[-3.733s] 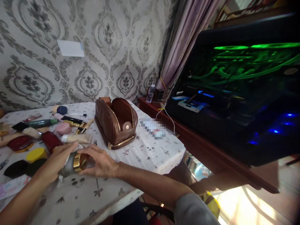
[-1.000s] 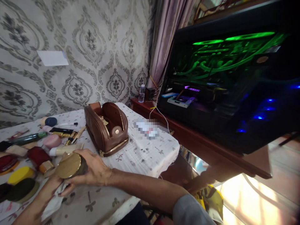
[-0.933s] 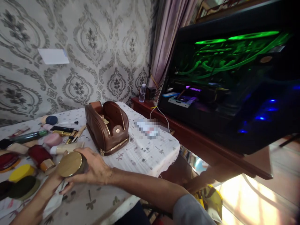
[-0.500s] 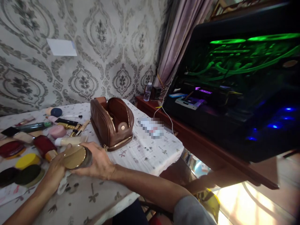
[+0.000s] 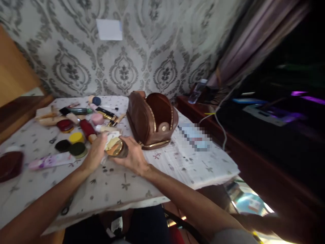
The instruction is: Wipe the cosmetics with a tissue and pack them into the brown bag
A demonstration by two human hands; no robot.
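My right hand (image 5: 133, 155) is wrapped round a jar with a shiny gold lid (image 5: 115, 148), held above the patterned white cloth. A crumpled white wipe (image 5: 111, 138) is in my left hand (image 5: 98, 151), pressed against the lid's left and upper edge. Just beyond my right hand stands a brown leather bag (image 5: 149, 123), its zipped top gaping open. To the left of the hands lie a dark red bottle (image 5: 87, 128), a yellow-lidded jar (image 5: 77, 137), a dark green-lidded jar (image 5: 77, 149) and a pale tube (image 5: 106, 129).
More cosmetics lie at the left, including a pink jar (image 5: 97, 118), a white-purple tube (image 5: 52, 160) and a dark red container (image 5: 11, 165). A blurred packet (image 5: 195, 136) lies right of the bag. A clear bottle (image 5: 197, 91) and white cable (image 5: 223, 130) are farther right.
The view has swung left, showing more of the table's left side. My left hand has brought the white wipe up from below the jar onto its gold lid.
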